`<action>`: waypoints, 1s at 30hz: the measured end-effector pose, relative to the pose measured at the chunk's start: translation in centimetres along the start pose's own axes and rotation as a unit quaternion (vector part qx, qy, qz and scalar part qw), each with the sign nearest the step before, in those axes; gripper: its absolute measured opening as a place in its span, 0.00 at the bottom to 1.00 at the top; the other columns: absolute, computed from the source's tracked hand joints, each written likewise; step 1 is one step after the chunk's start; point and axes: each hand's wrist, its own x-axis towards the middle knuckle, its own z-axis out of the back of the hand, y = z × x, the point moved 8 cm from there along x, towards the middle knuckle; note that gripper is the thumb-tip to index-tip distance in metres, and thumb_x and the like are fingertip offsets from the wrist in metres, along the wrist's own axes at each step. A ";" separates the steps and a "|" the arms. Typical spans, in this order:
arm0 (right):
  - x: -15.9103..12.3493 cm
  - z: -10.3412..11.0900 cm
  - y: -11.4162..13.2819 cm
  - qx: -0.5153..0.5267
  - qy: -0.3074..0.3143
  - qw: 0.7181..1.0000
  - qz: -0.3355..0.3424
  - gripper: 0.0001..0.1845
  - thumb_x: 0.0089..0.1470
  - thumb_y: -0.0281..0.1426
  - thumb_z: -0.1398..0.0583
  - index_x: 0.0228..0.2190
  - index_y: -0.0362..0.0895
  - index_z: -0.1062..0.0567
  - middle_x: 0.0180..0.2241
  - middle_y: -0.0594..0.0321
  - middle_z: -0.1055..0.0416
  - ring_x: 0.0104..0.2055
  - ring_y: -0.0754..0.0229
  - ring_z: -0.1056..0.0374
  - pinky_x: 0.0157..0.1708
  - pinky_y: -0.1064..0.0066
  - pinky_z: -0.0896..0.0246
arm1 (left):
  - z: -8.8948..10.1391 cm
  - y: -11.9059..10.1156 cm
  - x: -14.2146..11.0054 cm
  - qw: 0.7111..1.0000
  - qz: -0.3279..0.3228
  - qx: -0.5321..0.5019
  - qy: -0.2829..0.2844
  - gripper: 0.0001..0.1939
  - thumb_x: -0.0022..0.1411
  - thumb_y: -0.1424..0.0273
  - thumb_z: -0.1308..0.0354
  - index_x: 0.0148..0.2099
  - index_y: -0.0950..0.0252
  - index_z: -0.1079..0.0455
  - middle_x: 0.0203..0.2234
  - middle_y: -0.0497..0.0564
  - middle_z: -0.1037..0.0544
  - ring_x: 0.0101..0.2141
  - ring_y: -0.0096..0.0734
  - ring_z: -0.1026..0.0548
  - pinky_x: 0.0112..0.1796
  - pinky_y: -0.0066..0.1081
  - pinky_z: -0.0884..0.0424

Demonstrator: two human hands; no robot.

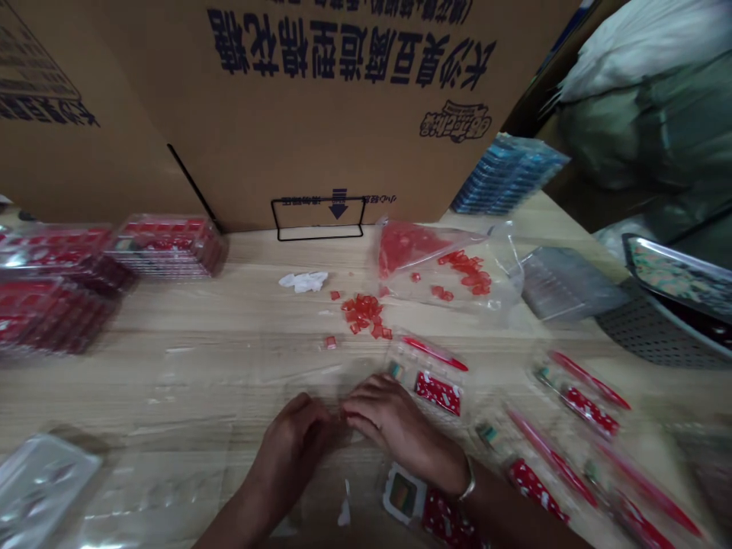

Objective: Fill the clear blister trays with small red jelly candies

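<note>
We are cupping our left hand (291, 450) and right hand (400, 427) close together over clear plastic (314, 377); any hold is too blurred to tell.

Two hands (289, 450) at six o'clock. Four red pens (435, 354) in clear packets, between two and five o'clock. One clear bag of red cubes (435, 267) near one o'clock. Three stacks of red trays (168, 245) near nine o'clock. One black wire stand (317, 217) at twelve o'clock.

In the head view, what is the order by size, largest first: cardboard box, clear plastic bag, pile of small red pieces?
Cardboard box, then clear plastic bag, then pile of small red pieces.
</note>
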 end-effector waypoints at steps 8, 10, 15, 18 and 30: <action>-0.6 1.5 -1.0 -0.048 -0.034 0.997 -0.043 0.03 0.57 0.31 0.40 0.34 0.47 0.25 0.36 0.61 0.28 0.42 0.56 0.39 0.44 0.64 0.48 | -0.2 -0.2 0.3 1.000 -0.005 0.019 0.015 0.10 0.56 0.77 0.49 0.25 0.64 0.32 0.23 0.48 0.31 0.24 0.27 0.32 0.25 0.25 0.38; -0.2 2.9 -1.7 -0.049 -0.055 0.996 -0.043 0.03 0.57 0.30 0.40 0.34 0.47 0.25 0.36 0.62 0.28 0.42 0.57 0.39 0.44 0.64 0.48 | 0.0 -0.4 0.5 0.999 -0.014 0.027 0.015 0.10 0.57 0.76 0.48 0.25 0.64 0.31 0.24 0.49 0.30 0.24 0.27 0.32 0.25 0.26 0.37; 2.2 6.2 -6.9 -0.208 -0.073 0.960 -0.171 0.07 0.56 0.27 0.41 0.28 0.43 0.24 0.32 0.53 0.28 0.39 0.52 0.39 0.40 0.60 0.50 | -0.2 -3.0 2.0 0.989 -0.094 0.114 -0.003 0.09 0.60 0.74 0.47 0.30 0.62 0.28 0.27 0.52 0.26 0.32 0.35 0.30 0.36 0.34 0.33; 3.1 6.3 -8.5 -0.235 -0.033 0.949 -0.208 0.07 0.55 0.25 0.42 0.28 0.41 0.24 0.33 0.49 0.29 0.39 0.50 0.38 0.40 0.59 0.49 | -1.6 -3.2 3.4 0.990 -0.083 0.110 0.038 0.10 0.61 0.75 0.48 0.31 0.63 0.28 0.28 0.53 0.25 0.32 0.37 0.30 0.37 0.36 0.32; 2.3 0.4 -1.2 0.446 -0.006 0.883 -0.145 0.09 0.56 0.33 0.45 0.30 0.41 0.28 0.26 0.66 0.31 0.29 0.64 0.36 0.29 0.74 0.43 | 0.5 1.1 1.3 0.844 0.179 -0.504 -0.025 0.12 0.44 0.65 0.30 0.29 0.66 0.27 0.23 0.46 0.25 0.26 0.23 0.31 0.30 0.24 0.36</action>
